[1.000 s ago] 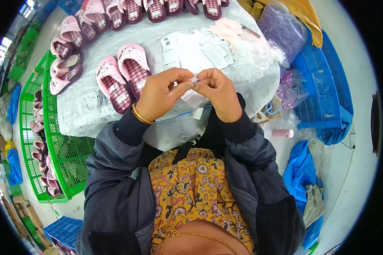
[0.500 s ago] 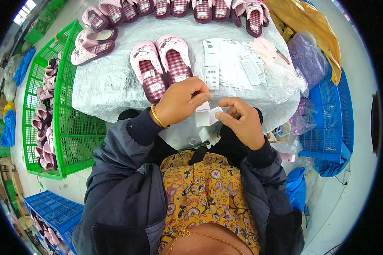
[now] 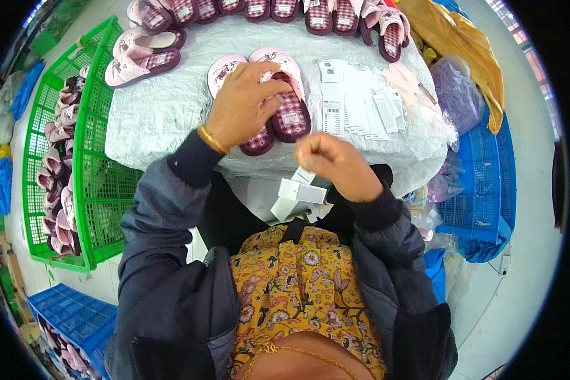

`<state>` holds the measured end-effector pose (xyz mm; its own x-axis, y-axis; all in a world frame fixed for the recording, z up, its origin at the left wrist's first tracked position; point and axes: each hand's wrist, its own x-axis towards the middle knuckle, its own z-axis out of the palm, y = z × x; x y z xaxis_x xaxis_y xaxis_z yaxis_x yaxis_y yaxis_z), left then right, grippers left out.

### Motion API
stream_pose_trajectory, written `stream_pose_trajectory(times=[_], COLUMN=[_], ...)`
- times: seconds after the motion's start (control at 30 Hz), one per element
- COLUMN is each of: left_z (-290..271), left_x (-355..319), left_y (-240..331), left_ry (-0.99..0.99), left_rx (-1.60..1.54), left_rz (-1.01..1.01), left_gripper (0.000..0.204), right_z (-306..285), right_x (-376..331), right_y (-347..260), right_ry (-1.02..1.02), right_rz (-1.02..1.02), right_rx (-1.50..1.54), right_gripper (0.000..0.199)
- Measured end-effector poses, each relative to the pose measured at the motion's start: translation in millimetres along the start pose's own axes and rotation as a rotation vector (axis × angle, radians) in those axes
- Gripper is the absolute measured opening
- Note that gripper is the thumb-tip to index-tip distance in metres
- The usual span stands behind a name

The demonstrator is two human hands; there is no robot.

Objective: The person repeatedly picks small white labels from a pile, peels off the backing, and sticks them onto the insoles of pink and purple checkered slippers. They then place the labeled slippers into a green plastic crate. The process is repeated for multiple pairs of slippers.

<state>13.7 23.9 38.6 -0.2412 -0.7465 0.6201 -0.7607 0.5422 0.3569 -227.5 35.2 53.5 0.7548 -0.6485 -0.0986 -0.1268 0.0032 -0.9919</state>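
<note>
A pair of pink slippers with dark soles and checked insoles lies on the wrapped table in front of me. Over them reaches my left hand (image 3: 246,101), covering much of the left slipper (image 3: 258,143). Its bent fingers and thumb are at the upper of the right slipper (image 3: 291,117), near the foot opening, and grip it; the exact contact is partly hidden. Below and to the right, my right hand (image 3: 335,161) is closed with fingers pinched. From it hangs a bunch of small white tags (image 3: 296,192), in front of the table's near edge.
White printed labels (image 3: 354,101) lie spread to the right of the pair, beside clear plastic. Several more slippers (image 3: 320,16) line the table's far edge. A green crate (image 3: 101,171) with slippers stands at left, blue crates (image 3: 478,183) at right and a blue crate (image 3: 76,310) lower left.
My left hand has left the tags and moved up and left onto the slippers. My right hand has drawn slightly left, the tags now hanging from it. The view has shifted a little.
</note>
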Motion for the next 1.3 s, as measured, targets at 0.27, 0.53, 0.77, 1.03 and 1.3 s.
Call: stream_pose_trajectory(times=[0.27,0.53,0.77,1.03,1.3], left_z=[23.3,26.4,27.9,30.6,27.9], left_x=[21.5,27.1,24.4,21.8,22.4], left_y=[-57.2,-67.9,-75.5,-77.6,-74.3], left_ry=[-0.283,-0.425,-0.433,-0.396,-0.435], left_rx=[0.358,0.252,0.115,0.124,0.131], left_rz=[0.157,0.006,-0.026,-0.014,-0.037], left_gripper=[0.016,0.015,0.018,0.019,0.023], right_z=[7.1,2.6,1.2,0.5,-0.4], right_x=[101.9,116.4,117.9,124.5,125.8], right_y=[37.7,61.1,54.1,60.9,66.4], right_ry=[0.402,0.523,0.449,0.488,0.503], right_rz=[0.003,-0.009,0.086,0.067,0.041], right_rx=[0.135,-0.261,-0.235,-0.334,-0.332], right_gripper=[0.012,0.026,0.031,0.028,0.026])
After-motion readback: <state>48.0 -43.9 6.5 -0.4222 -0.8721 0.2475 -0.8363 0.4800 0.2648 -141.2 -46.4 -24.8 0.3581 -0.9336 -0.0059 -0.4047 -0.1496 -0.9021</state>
